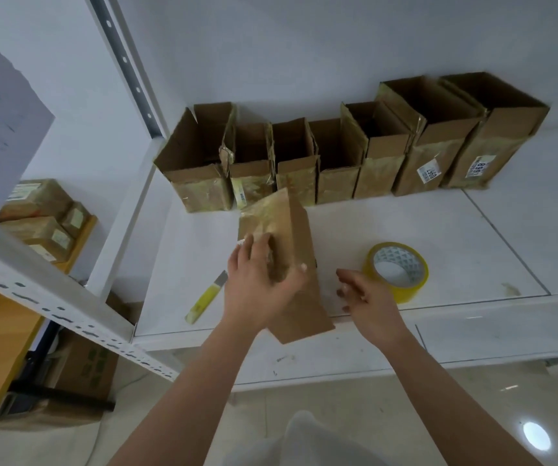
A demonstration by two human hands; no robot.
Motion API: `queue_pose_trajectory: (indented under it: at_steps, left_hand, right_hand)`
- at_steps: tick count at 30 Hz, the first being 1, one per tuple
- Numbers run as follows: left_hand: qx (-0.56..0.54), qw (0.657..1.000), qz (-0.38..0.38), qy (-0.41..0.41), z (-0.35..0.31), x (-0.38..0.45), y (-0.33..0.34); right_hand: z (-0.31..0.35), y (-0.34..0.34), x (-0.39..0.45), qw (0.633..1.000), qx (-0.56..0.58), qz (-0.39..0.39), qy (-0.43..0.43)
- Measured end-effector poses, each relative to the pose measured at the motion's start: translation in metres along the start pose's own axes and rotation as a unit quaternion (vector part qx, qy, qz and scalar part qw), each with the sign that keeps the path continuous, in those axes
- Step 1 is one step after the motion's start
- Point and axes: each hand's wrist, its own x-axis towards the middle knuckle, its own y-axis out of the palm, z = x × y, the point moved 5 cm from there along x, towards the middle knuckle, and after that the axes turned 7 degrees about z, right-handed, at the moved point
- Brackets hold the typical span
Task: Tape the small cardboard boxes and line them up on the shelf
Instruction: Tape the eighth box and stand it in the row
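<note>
A small brown cardboard box lies tilted on the white shelf, its far end covered in shiny tape. My left hand grips it from the left, fingers over its top and thumb round the right edge. My right hand hovers just right of the box with relaxed fingers, holding nothing. A roll of yellow tape lies flat to the right of that hand. Several open-topped boxes stand in a row along the back wall.
A yellow utility knife lies on the shelf left of my left hand. A white slotted shelf beam crosses the left side. More taped boxes sit on a wooden surface at far left, and cartons stand on the floor below.
</note>
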Motion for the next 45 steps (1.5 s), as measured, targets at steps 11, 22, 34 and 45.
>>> queue_pose_trajectory:
  at_steps: [11,22,34,45]
  left_hand:
    - [-0.497,0.861,0.063,0.085,-0.018,-0.020,-0.016]
    - [-0.244,0.967,0.039,0.056,-0.008,0.009,-0.048]
    - [-0.267,0.946,0.144,0.115,-0.054,0.045,-0.014]
    - [-0.262,0.948,0.100,0.154,-0.166,0.070,0.069]
  right_hand:
    - [0.054,0.008,-0.001,0.982,0.167,0.086,0.007]
    - [0.082,-0.034,-0.003,0.992,-0.082,-0.087,-0.028]
    - [0.074,-0.096,-0.029,0.980,0.087,-0.176,0.015]
    - [0.018,-0.186,-0.036,0.975,0.103,-0.196,0.025]
